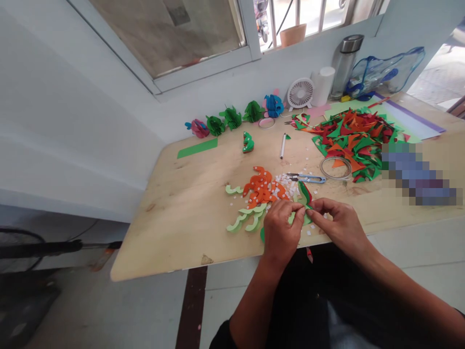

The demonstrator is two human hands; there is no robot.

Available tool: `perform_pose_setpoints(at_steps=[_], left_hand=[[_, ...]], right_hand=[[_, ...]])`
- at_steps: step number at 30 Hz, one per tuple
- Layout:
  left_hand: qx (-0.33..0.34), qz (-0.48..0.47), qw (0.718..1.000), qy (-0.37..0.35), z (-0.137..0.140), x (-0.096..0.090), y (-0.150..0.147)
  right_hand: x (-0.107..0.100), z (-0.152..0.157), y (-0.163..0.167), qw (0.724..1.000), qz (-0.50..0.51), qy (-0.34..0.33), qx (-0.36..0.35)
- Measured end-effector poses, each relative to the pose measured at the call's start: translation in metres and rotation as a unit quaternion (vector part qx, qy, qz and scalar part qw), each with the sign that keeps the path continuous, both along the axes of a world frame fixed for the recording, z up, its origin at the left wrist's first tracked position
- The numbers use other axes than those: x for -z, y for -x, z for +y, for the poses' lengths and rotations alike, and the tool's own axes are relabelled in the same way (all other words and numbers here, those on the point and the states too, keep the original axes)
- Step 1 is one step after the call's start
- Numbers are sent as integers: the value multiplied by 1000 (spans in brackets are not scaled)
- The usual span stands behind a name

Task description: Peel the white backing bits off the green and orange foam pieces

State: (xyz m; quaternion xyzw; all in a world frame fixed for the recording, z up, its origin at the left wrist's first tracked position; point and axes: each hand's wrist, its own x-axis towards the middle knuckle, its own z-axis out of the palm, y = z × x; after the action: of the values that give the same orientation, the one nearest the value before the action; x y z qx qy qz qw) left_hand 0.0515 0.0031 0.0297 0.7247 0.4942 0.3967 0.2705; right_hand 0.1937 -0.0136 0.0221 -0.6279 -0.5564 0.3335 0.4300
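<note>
Close to the table's front edge, my left hand (285, 227) and my right hand (336, 220) meet with fingertips pinched. Between them stands a folded green and red paper piece (305, 193), its lower part covered by my fingers. Which finger grips which layer is hard to make out. Left of my hands lie orange curved paper cutouts (259, 186) in a heap with small white squares on them. Pale green wavy paper strips (240, 222) are spread in front of that heap. Small white paper squares (285, 184) are scattered behind my hands, beside blue-handled thread snips (307, 179).
A large pile of green, red and orange paper scraps (358, 135) covers the right side, with a tape roll (336, 167) at its edge. A white marker (282, 146) lies mid-table. Along the wall stand paper figures (231, 117), a small fan (300, 93) and a bottle (343, 68).
</note>
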Motion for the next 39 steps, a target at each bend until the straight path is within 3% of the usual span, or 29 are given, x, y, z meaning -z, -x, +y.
perform_pose_setpoints(at_steps=[6, 18, 23, 25, 29, 32, 36, 39], left_hand=[[-54, -61, 996, 29, -1, 3, -6], [-88, -155, 975, 132, 12, 11, -9], [-45, -124, 988, 77, 20, 17, -7], [-40, -133, 985, 102, 18, 17, -6], [-56, -218, 951, 212, 13, 18, -4], [-51, -269, 927, 255, 13, 17, -4], [4, -327, 882, 340, 15, 13, -6], [-10, -373, 855, 360, 16, 10, -8]], right_hand=[[1, -1, 2, 1000, -14, -15, 0], [3, 8, -8, 980, 182, 60, 51], [4, 12, -16, 973, 214, 46, 70], [4, 12, -17, 971, 224, 45, 74], [4, 15, -16, 965, 246, 44, 78], [3, 17, -14, 967, 239, 42, 78], [1, 21, -13, 970, 231, 41, 63], [-2, 23, -11, 969, 238, 41, 53]])
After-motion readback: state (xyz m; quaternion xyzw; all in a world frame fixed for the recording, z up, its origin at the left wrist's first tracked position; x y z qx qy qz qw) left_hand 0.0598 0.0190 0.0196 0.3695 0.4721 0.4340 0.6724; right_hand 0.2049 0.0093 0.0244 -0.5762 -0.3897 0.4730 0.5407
